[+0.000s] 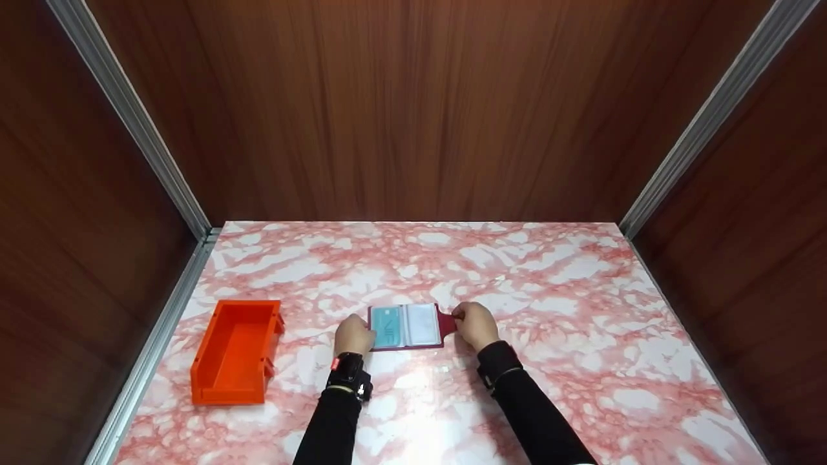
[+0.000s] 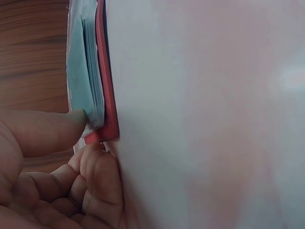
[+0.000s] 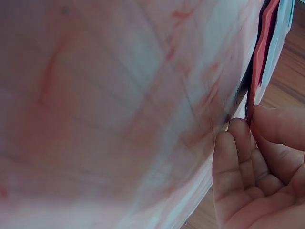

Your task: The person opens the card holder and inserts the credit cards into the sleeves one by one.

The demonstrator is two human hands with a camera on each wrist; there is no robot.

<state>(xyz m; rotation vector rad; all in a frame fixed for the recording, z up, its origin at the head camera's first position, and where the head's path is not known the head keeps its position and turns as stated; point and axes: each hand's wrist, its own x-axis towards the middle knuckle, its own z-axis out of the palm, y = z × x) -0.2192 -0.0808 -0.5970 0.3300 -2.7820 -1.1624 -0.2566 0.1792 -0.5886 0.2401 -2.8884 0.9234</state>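
A dark red card holder (image 1: 441, 336) lies spread open on the table, its clear plastic sleeves (image 1: 422, 324) facing up. Under the left-hand sleeves shows a teal card (image 1: 387, 327). At its left edge my left hand (image 1: 353, 334) grips the holder, thumb on the sleeves and the other fingers curled by the red cover (image 2: 108, 100), as the left wrist view shows. On the opposite side my right hand (image 1: 478, 326) pinches the end of the narrow closing flap (image 1: 446, 323) between thumb and fingers. In the right wrist view the flap (image 3: 258, 62) appears edge-on.
An orange open-fronted bin (image 1: 236, 352) stands on the left of the pink-and-white marbled table (image 1: 555, 278). Brown wood-grain panels (image 1: 413, 116) enclose the back and both sides, with metal rails (image 1: 145, 135) at the corners.
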